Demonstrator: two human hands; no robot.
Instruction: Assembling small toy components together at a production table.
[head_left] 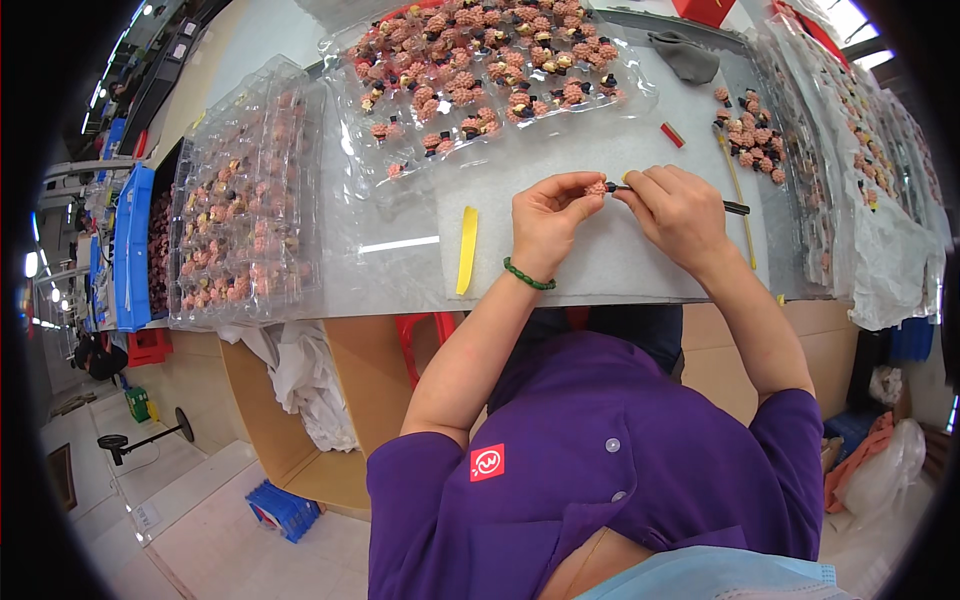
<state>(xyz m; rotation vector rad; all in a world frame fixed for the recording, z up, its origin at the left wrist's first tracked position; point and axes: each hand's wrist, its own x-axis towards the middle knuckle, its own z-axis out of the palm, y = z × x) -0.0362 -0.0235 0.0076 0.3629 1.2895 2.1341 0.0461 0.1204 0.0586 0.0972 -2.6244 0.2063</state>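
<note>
My left hand (545,222), with a green beaded bracelet at the wrist, pinches a small pink bumpy figurine piece (595,188) between thumb and fingers. My right hand (682,215) is closed around a slim black pen-like tool (737,208), whose rear end sticks out behind the hand. A small black part (613,187) shows between the two hands against the pink piece. Whether it belongs to the piece or to the tool, I cannot tell. Both hands are above a white mat (480,190) on the table.
A clear tray of similar pink pieces (470,100) lies at the far side. Stacked filled trays stand left (245,200) and right (800,130). Loose pieces (755,140), a yellow strip (467,250), a red stick (672,135) and grey cloth (685,57) lie on the table.
</note>
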